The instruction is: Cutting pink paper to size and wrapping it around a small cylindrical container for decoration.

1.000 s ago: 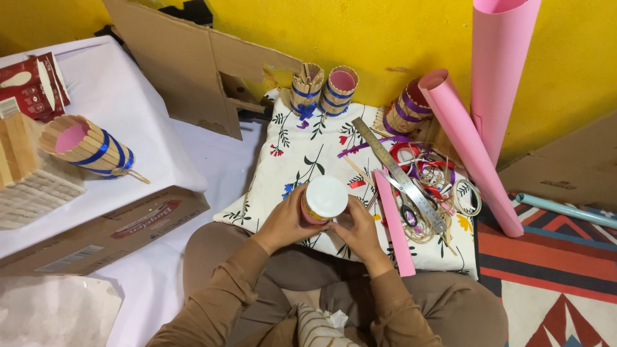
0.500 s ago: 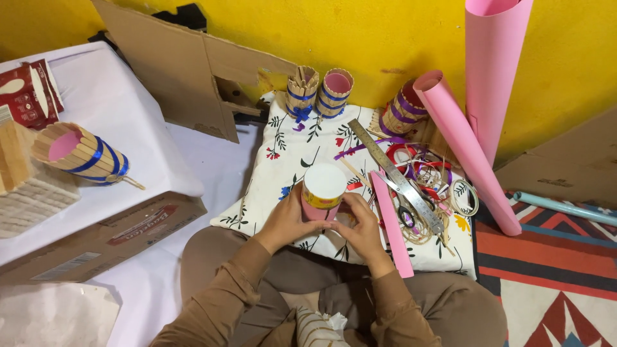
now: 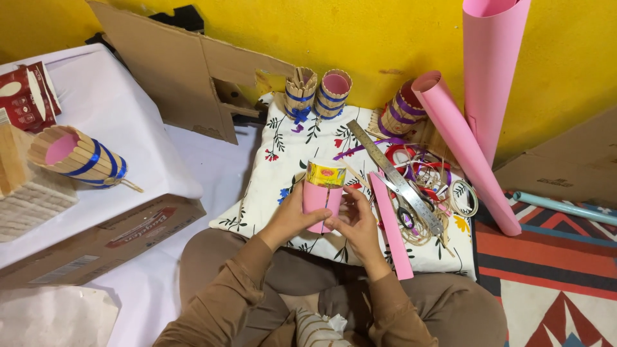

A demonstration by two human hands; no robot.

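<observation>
1. The left hand [image 3: 292, 215] was raised in front of the body, palm turned inward, its fingers [image 3: 307, 222] curled around the left side of what it gripped.
2. The right hand [image 3: 357, 222] sat just beside it at the same height, thumb forward and fingers bent in a pinching pose.
3. Both wrists angled inward, nearly meeting.
4. Both forearms, in brown sleeves, rose from the lap, with the knees spread wide.

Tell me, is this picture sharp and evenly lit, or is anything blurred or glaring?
In the head view, light is soft and even, with no harsh glare; the left hand and right hand on the pink-wrapped cup look sharp; the metal ruler shows only a faint sheen; shadows on the floral cushion stay weak.
</observation>
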